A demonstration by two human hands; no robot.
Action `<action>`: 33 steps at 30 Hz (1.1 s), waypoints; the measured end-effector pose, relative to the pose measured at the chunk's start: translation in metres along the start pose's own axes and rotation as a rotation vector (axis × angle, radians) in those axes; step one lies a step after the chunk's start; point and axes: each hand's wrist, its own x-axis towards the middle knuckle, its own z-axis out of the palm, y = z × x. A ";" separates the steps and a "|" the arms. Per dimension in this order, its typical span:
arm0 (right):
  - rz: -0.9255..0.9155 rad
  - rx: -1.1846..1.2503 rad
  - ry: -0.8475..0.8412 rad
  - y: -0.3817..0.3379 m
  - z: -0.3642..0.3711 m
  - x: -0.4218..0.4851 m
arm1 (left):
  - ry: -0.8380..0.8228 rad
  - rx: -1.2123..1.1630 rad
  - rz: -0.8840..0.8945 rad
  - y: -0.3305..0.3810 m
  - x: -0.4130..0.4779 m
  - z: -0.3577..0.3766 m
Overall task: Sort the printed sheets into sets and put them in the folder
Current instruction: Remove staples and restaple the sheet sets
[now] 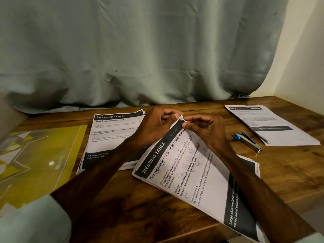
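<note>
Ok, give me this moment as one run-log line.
phase: sorting | left hand: pinches top corner of lotion sheets | right hand: pinches same corner | stapler: on table, untouched | folder: flat at left

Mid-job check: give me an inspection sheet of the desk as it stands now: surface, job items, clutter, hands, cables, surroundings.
Surface: wooden table, bare wood showing between the papers.
Job's things: left stack headed "Bottle Label Replacement"; middle stack lying at an angle, headed "Pouring Skincare Lotion into Travel Bottles"; right stack at the far right, text too blurred to read; yellow folder flat at the left edge.
Clutter: stapler between the middle and right stacks, untouched.
Grippers: left hand and right hand both pinch the far corner of the middle stack.
Cables: nothing seen.
Surroundings: grey-green curtain behind the table; cream wall at right.
</note>
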 end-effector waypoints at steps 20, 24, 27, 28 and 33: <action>-0.064 -0.070 -0.060 0.009 0.004 0.003 | 0.119 0.032 0.000 0.000 -0.008 0.010; -0.057 -0.068 -0.031 0.009 0.003 0.004 | 0.068 0.002 -0.071 -0.002 -0.008 0.009; -0.029 -0.078 -0.034 0.010 0.001 0.003 | 0.069 0.054 -0.059 -0.003 -0.009 0.007; -0.018 -0.083 -0.043 0.010 0.001 0.003 | 0.075 0.062 -0.072 -0.003 -0.010 0.007; 0.098 0.015 -0.175 0.013 -0.002 0.004 | 0.087 0.058 -0.108 -0.006 -0.012 0.007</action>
